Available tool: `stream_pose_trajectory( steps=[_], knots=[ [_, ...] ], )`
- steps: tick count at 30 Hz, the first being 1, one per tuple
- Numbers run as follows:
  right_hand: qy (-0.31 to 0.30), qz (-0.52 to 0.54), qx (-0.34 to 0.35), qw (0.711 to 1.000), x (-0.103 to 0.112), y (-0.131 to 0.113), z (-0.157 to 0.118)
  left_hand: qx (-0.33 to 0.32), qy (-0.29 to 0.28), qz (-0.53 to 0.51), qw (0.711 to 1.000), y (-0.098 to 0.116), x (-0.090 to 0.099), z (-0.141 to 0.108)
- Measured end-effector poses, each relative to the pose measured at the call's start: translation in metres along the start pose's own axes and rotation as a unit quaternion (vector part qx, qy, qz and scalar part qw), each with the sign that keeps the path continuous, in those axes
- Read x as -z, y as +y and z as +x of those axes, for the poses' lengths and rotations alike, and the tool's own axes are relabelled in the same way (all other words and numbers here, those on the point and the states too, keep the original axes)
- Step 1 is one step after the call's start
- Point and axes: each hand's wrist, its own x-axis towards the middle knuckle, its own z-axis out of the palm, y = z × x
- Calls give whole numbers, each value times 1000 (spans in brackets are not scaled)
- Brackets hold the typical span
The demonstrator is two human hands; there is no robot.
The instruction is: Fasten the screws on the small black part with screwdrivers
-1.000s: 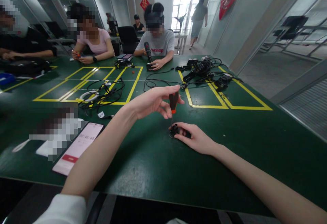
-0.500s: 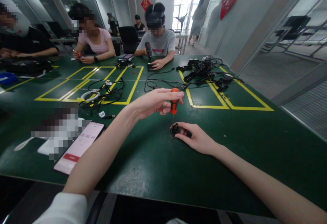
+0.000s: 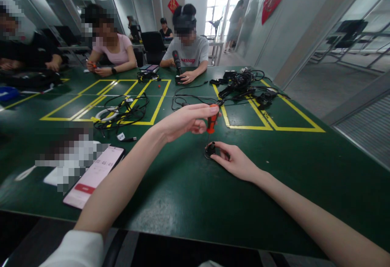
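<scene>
An orange-and-black screwdriver (image 3: 212, 120) stands nearly upright, its thin shaft pointing down. My left hand (image 3: 190, 119) is closed around its handle from the left, the thumb lying along the top. Below it, a small round black part (image 3: 210, 151) with a short upright post rests at the green table. My right hand (image 3: 233, 159) pinches this part from the right with thumb and fingers. The screwdriver's tip comes down at the far side of the part; whether it sits in a screw cannot be made out.
A phone (image 3: 94, 173) showing a timer lies by my left forearm. Black cables (image 3: 134, 110) lie beyond it, and a larger cable tangle (image 3: 243, 82) lies at the far right. Across the table (image 3: 170, 202), a person (image 3: 190, 50) in a grey shirt handles a power screwdriver (image 3: 176, 60).
The screwdriver's handle has shifted slightly right and tilts a little more. My right hand and the black part have moved slightly away from me, and the part has turned a little.
</scene>
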Motion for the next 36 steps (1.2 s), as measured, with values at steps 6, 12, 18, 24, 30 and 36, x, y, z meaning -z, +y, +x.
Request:
stream_pose_trajectory(
  steps=[6,12,18,24,30,36],
  knots=[
    [1,6,-2,1000,0,0,0,-1,-24,-2,1000,-2,2,0],
    [-4,7,-9,1000,0,-1,-1,19,-66,-29,997,-3,4,1],
    [4,3,3,1000,-1,1,-1,1,-25,-5,1000,-4,0,0],
    [-2,3,-1,1000,0,0,-1,-2,-55,0,998,-6,3,1],
    [1,15,1,1000,-2,3,0,25,-56,-25,998,-8,2,5],
    [0,12,4,1000,-2,2,-1,1,-4,-2,1000,-7,-3,2]
  ],
)
